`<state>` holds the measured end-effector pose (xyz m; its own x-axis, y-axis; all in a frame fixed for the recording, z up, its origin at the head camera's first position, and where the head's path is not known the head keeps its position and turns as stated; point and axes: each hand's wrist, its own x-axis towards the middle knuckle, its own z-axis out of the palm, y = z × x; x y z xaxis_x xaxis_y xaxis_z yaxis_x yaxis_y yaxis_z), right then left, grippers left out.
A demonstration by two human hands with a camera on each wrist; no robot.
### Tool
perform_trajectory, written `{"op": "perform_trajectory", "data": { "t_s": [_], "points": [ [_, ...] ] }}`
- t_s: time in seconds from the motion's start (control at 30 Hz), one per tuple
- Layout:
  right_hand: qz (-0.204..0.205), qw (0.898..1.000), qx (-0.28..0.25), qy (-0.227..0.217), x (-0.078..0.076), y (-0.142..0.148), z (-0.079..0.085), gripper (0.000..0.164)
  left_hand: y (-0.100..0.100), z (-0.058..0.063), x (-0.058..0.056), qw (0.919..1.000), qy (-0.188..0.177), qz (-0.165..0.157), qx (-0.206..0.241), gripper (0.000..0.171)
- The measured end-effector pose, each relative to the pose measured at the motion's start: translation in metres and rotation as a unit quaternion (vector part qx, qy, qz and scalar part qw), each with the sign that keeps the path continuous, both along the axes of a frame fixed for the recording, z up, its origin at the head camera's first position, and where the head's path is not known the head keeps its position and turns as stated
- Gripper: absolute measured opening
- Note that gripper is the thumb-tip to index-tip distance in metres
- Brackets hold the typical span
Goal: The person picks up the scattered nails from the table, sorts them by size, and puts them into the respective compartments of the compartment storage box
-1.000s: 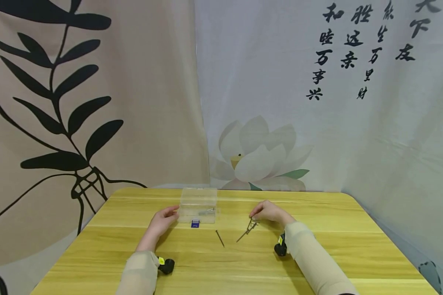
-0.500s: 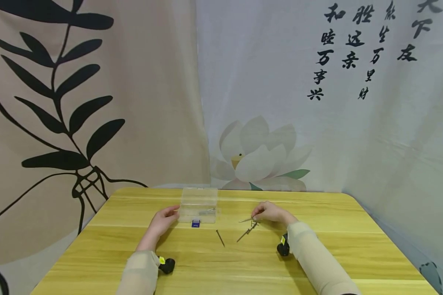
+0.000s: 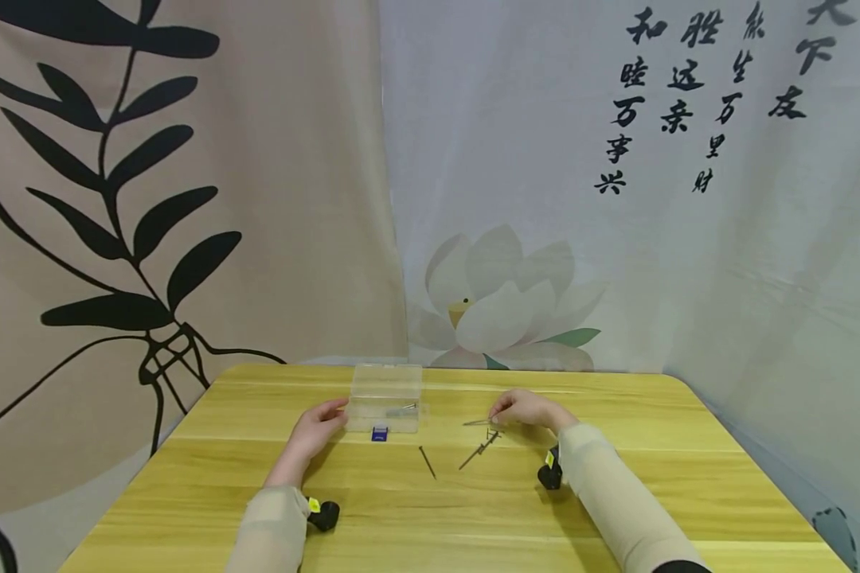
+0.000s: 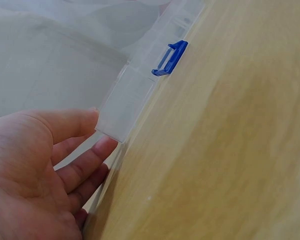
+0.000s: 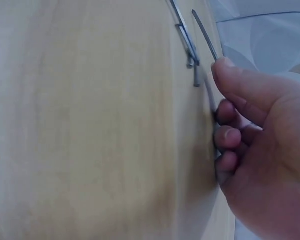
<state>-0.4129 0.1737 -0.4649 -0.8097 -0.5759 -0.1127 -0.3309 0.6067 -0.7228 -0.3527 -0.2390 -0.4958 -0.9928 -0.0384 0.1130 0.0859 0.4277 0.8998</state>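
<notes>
Head view: open clear box [image 3: 364, 414] on table [image 3: 401, 525], blue latch [image 3: 379, 435] at its 6 o'clock, metal pcs [image 3: 404, 411] inside. L hand [image 3: 317, 430] at box's 9 o'clock, fingers extended, touching its side. R hand [image 3: 526, 409], approx. 3 o'clock from box, pinches a thin nail [image 3: 476, 422] pointing to 9. Nail pile [image 3: 481, 450] at R hand's 7–8 o'clock; single nail [image 3: 427, 462] at box's 4–5.

L wrist: thumb & fingertips, spread apart, touch box end; latch 1–2 o'clock from hand.

R wrist: nail pinched at thumb tip, pointing to 11, opposing finger mostly hidden; pile at thumb tip's 10.
</notes>
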Motion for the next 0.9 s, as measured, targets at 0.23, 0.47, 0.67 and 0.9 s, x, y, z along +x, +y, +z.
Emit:
{"op": "perform_trajectory", "data": {
  "t_s": [0.23,0.47,0.67,0.9],
  "points": [
    [-0.011,1.0,-0.018,-0.012,-0.009,0.0,0.007,0.02,-0.001,0.001,0.0,1.0,0.0,0.002,0.005,0.038],
    [-0.031,0.997,-0.072,-0.024,-0.014,0.0,0.02,0.032,0.001,0.001,0.001,1.0,-0.003,-0.003,0.004,0.038],
    [-0.029,0.995,-0.089,-0.017,-0.016,-0.006,0.035,0.032,0.001,0.001,0.002,1.0,-0.001,0.001,0.003,0.038],
    [-0.046,0.995,-0.083,-0.018,-0.023,-0.012,0.043,0.03,0.0,0.001,0.003,1.0,0.002,-0.001,0.0,0.038]
  ]
}}
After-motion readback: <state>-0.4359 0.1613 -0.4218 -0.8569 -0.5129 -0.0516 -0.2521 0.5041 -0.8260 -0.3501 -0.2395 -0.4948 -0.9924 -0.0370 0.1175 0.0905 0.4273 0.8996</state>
